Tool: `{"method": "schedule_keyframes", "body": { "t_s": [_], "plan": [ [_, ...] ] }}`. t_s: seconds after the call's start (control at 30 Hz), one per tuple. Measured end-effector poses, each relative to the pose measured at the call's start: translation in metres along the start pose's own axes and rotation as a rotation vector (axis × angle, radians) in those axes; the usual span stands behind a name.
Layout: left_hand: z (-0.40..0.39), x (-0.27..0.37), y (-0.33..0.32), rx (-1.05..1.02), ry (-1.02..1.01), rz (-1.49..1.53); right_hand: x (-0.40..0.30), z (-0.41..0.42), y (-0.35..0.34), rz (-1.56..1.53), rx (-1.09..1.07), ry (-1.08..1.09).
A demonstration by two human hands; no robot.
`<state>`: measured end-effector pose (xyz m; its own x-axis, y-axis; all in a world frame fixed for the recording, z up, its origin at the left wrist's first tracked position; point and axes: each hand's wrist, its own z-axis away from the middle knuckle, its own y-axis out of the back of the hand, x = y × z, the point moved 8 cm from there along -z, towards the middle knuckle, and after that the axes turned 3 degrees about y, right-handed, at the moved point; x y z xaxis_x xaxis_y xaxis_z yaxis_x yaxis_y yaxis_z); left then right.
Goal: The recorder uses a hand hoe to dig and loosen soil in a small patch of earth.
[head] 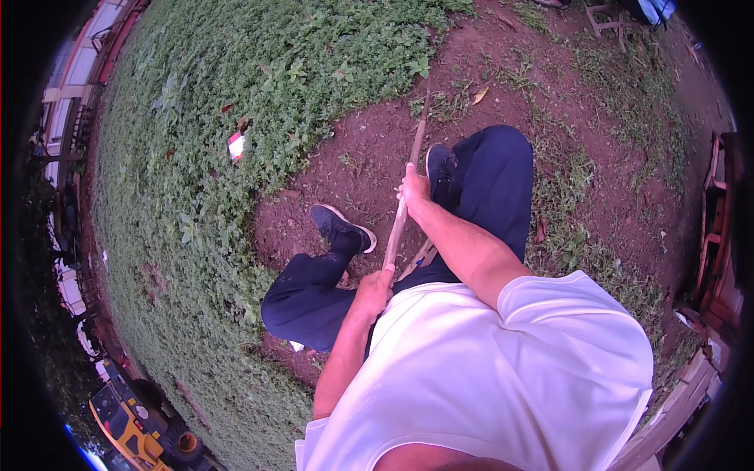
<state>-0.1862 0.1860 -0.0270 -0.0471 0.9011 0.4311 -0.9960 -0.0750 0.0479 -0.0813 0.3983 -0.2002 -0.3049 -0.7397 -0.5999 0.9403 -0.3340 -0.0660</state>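
Note:
A long wooden tool handle runs forward from my lap over bare reddish soil. My left hand is closed around its near end, close to my waist. Farther up the shaft, my right hand grips it beside my right shoe. The handle's far end narrows and darkens where it meets the soil by the edge of low green plants. Whether a blade is fixed there cannot be made out. My left shoe rests on the soil to the left of the handle.
A red and white wrapper lies among the plants. Pulled or cut greenery is scattered near the tool's far end. A small wooden stool stands at the upper right. Wooden furniture lines the right rim; a yellow wheeled machine stands lower left.

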Motion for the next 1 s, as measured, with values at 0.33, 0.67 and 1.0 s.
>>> {"method": "schedule_keyframes", "body": {
  "t_s": [0.33,0.67,1.0],
  "plan": [
    [-0.007,0.041,-0.008,-0.067,-0.042,-0.010,-0.050,-0.007,0.010,-0.162,-0.023,0.030],
    [0.082,0.125,0.002,-0.076,-0.416,0.211,-0.076,0.001,-0.035,-0.221,-0.237,-0.149],
    [0.112,0.207,0.087,0.159,-0.665,0.175,-0.245,0.016,-0.073,-0.233,-0.619,0.002]
  ]
}}
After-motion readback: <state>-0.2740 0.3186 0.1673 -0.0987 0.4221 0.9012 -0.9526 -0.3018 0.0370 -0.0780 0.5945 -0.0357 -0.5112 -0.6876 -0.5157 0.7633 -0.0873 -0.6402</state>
